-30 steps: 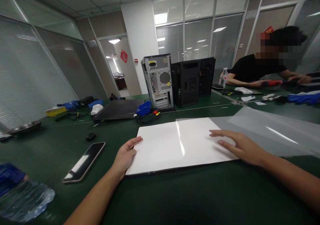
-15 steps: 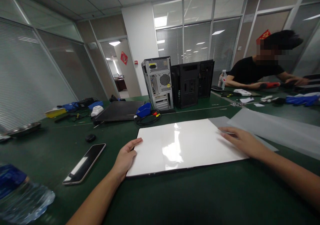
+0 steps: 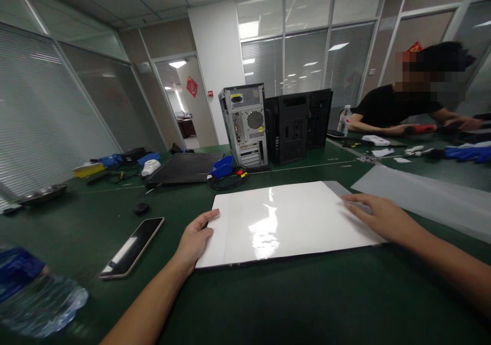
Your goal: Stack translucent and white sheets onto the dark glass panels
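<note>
A glossy white panel [image 3: 291, 222] with a thin dark edge lies flat on the green table. My left hand [image 3: 195, 240] is closed on its left side, the fingertips resting on the white surface. Along the right end, a grey translucent sheet [image 3: 334, 187] shows past the panel's white face. My right hand [image 3: 383, 219] closes on this sheet at the panel's right edge, thumb and forefinger close together; the hand hides part of the sheet.
Another translucent sheet [image 3: 422, 196] lies to the right. A phone [image 3: 132, 248] and water bottle [image 3: 38, 294] are at left. Behind stand an open computer case [image 3: 247, 125], black cases [image 3: 293, 130] and a blue bin [image 3: 221, 167]. A person [image 3: 414, 104] works at far right.
The grey translucent sheet has slid left over the panel, so less sticks out at the right. A faint line on the white face has moved left too. My left hand keeps its hold.
</note>
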`<action>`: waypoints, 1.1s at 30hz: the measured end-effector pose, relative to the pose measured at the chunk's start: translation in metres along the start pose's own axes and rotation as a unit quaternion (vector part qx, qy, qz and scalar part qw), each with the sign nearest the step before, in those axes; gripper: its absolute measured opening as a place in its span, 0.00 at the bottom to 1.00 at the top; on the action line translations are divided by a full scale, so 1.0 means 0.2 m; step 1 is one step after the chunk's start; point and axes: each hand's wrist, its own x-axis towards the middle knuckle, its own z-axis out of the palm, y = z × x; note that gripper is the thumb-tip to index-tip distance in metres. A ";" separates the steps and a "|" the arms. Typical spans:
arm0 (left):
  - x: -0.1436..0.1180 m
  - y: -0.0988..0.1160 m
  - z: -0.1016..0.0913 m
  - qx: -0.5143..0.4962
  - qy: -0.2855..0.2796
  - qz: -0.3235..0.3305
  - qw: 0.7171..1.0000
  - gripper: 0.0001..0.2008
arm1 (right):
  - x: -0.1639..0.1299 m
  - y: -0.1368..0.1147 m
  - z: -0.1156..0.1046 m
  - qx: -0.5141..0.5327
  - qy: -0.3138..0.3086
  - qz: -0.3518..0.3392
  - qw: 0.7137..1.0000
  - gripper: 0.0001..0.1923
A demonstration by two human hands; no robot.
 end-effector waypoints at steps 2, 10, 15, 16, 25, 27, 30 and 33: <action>0.01 -0.01 0.00 0.003 -0.001 0.007 1.000 0.28 | 0.00 0.00 0.01 -0.023 -0.010 -0.007 1.000 0.29; 0.04 -0.04 -0.02 0.016 0.001 0.032 0.999 0.25 | -0.04 -0.04 0.04 0.002 -0.066 -0.071 0.995 0.31; 0.03 -0.04 -0.01 0.024 -0.006 0.030 0.999 0.26 | -0.06 -0.09 0.05 0.016 -0.076 -0.120 0.990 0.29; 0.03 -0.03 -0.01 0.023 -0.005 0.027 0.999 0.27 | -0.07 -0.10 0.05 0.024 -0.078 -0.128 0.988 0.29; 0.04 -0.04 -0.02 0.027 0.002 0.024 0.999 0.30 | 0.05 0.17 -0.02 -0.048 -0.006 -0.003 0.999 0.29; 0.03 -0.04 -0.01 0.021 0.002 0.022 1.000 0.31 | 0.08 0.34 -0.05 -0.094 0.017 0.051 0.994 0.32; 0.02 -0.03 -0.01 0.013 0.001 0.020 1.000 0.31 | 0.09 0.57 -0.08 -0.122 0.016 0.147 0.981 0.42; 0.02 -0.02 -0.01 0.010 0.002 0.024 1.000 0.31 | 0.08 0.68 -0.07 -0.137 0.005 0.200 0.970 0.47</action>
